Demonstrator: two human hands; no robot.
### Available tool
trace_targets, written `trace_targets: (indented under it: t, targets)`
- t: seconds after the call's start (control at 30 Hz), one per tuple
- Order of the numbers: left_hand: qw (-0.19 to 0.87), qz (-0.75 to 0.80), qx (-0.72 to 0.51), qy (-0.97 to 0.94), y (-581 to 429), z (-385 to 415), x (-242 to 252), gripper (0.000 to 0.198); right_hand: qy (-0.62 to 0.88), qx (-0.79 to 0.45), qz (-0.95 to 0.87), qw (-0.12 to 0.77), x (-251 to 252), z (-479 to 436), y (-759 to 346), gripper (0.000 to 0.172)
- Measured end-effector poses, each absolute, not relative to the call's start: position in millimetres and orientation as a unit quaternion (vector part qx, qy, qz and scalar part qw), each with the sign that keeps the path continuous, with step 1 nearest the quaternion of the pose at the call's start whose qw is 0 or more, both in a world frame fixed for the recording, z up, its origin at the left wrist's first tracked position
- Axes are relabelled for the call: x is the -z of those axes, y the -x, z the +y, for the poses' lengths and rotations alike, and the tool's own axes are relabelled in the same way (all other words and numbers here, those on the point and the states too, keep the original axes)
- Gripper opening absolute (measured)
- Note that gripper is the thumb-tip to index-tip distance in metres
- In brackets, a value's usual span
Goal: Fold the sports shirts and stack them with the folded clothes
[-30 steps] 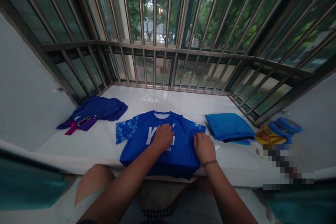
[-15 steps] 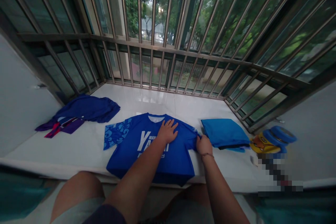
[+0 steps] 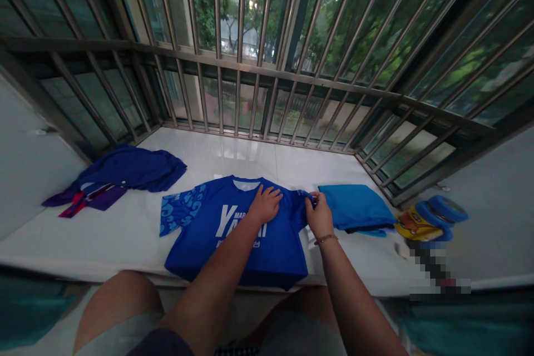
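Observation:
A blue T-shirt (image 3: 217, 250) with white lettering lies flat, collar away from me, on a white tiled sill (image 3: 208, 150). My left hand (image 3: 265, 204) rests palm down on its chest, fingers spread and holding nothing. My right hand (image 3: 319, 214) pinches the end of the plain short sleeve (image 3: 301, 208) on the right side. The opposite sleeve (image 3: 181, 208) has a pale wave pattern and lies spread out. A folded teal cloth (image 3: 354, 208) sits just right of my right hand, nearly touching it.
A crumpled dark blue garment (image 3: 129, 167) with purple and red parts lies at the left of the sill. A yellow item (image 3: 413, 225) and blue rolls (image 3: 440, 211) lie at the right, beside a pixelated patch (image 3: 434, 267). Metal window bars (image 3: 267, 67) line the far side.
My right hand has moved from the shirt's right side up to the sleeve end and now pinches it. My left hand has shifted slightly up the chest. The view has tilted slightly upward.

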State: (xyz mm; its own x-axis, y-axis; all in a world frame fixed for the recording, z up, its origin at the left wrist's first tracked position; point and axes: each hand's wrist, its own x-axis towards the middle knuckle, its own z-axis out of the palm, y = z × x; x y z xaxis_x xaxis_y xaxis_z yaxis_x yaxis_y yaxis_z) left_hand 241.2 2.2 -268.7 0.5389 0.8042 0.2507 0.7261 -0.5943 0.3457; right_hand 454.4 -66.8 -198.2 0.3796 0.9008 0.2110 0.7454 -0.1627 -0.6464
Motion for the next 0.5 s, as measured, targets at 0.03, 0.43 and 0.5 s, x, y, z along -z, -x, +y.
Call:
trace_targets:
  t: [0.03,0.43,0.5]
  targets:
    - [0.111,0.438,-0.189,-0.872,-241.1,3.2,269.0,0.054,0.732,-0.124,-0.573,0.348,190.3,-67.3,-446.5,0.04]
    - [0.172,0.498,-0.267,-0.807,-231.5,16.2,267.8,0.055,0.673,-0.141,-0.665,0.293,182.1,-120.4,-460.2,0.036]
    - [0.171,0.503,-0.29,-0.796,-229.9,15.5,264.3,0.044,0.654,-0.135,-0.705,0.24,202.1,-135.3,-457.4,0.037]
